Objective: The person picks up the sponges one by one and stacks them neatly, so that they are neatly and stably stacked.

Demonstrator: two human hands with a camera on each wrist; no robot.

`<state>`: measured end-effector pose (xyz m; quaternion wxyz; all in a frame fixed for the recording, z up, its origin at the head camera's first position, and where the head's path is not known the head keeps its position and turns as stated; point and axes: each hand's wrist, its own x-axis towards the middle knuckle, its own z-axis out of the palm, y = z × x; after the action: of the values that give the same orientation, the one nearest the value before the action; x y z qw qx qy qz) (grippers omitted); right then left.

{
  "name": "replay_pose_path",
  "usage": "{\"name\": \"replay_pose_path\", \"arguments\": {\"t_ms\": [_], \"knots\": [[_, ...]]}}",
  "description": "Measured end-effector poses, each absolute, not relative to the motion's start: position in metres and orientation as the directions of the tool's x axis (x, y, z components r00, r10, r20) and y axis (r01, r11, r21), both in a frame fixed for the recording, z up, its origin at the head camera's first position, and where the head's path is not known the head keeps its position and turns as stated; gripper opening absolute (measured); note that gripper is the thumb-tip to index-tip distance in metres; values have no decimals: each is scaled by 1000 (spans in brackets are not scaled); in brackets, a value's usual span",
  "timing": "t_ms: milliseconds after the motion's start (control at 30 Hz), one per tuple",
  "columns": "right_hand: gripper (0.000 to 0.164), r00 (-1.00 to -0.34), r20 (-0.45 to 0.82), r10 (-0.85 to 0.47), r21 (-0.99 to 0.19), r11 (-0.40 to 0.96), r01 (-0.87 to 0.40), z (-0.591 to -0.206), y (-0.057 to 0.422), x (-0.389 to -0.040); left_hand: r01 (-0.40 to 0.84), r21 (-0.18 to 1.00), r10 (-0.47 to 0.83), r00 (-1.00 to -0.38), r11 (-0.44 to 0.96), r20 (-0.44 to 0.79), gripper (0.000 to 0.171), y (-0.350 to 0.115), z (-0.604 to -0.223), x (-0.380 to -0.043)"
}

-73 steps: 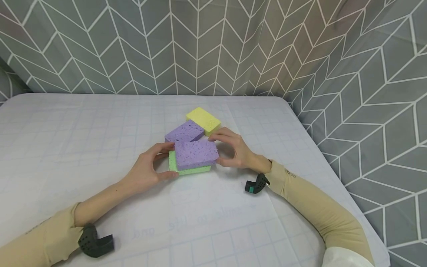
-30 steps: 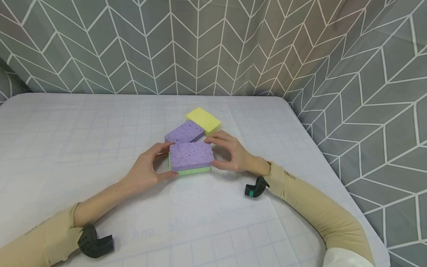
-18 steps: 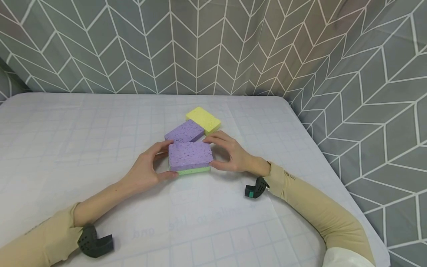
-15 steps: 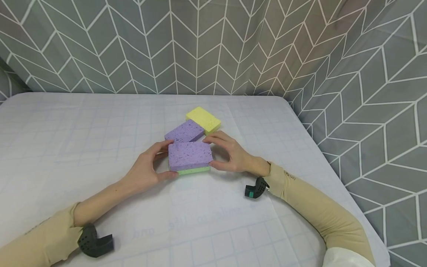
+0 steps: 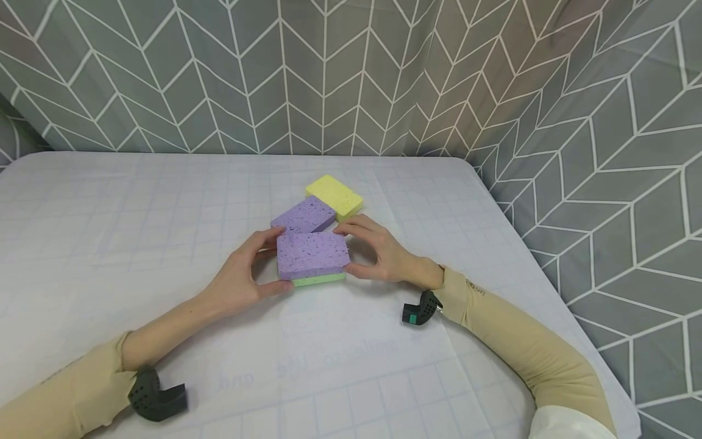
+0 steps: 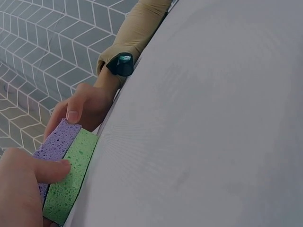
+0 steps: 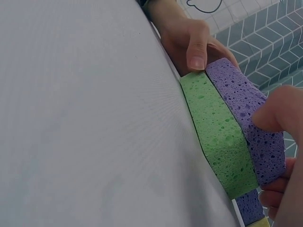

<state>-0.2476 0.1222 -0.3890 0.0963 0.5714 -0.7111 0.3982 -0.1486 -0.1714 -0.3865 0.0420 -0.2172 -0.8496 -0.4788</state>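
A purple sponge (image 5: 312,255) lies flat on top of a green sponge (image 5: 320,280), nearly lined up with it. My left hand (image 5: 241,274) grips the green sponge at its left end, thumb on the near side, as the left wrist view also shows on the green face (image 6: 75,182). From the right, my right hand (image 5: 384,251) pinches the upper purple sponge between thumb and fingers. In the right wrist view the thumb presses on the purple side (image 7: 232,90), above the green layer (image 7: 218,137). Most of the green top is hidden under the purple sponge.
Just behind the stack, a second purple sponge (image 5: 303,214) lies at an angle, against a yellow sponge (image 5: 336,196) farther back. All are on a table with a white cloth (image 5: 164,219). A grey patterned curtain (image 5: 247,73) hangs behind and at the right.
My right hand has moved the upper purple sponge left and slightly toward me, so it now covers the green sponge more evenly. My left hand has stayed in place.
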Motion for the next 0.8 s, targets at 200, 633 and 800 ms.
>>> {"name": "replay_pose_path", "arguments": {"t_ms": [200, 633, 800], "knots": [[60, -335, 586, -738, -465, 34, -885, -389, 123, -247, 433, 805, 321, -892, 406, 318, 84, -171, -386, -148], [60, -333, 583, -741, -469, 27, -883, -388, 123, -248, 487, 807, 268, -870, 333, 414, 71, -169, -386, -148], [61, -341, 554, -760, -495, 29, -869, -387, 123, -247, 478, 817, 265, -874, 322, 407, 71, -169, -386, -149]]}}
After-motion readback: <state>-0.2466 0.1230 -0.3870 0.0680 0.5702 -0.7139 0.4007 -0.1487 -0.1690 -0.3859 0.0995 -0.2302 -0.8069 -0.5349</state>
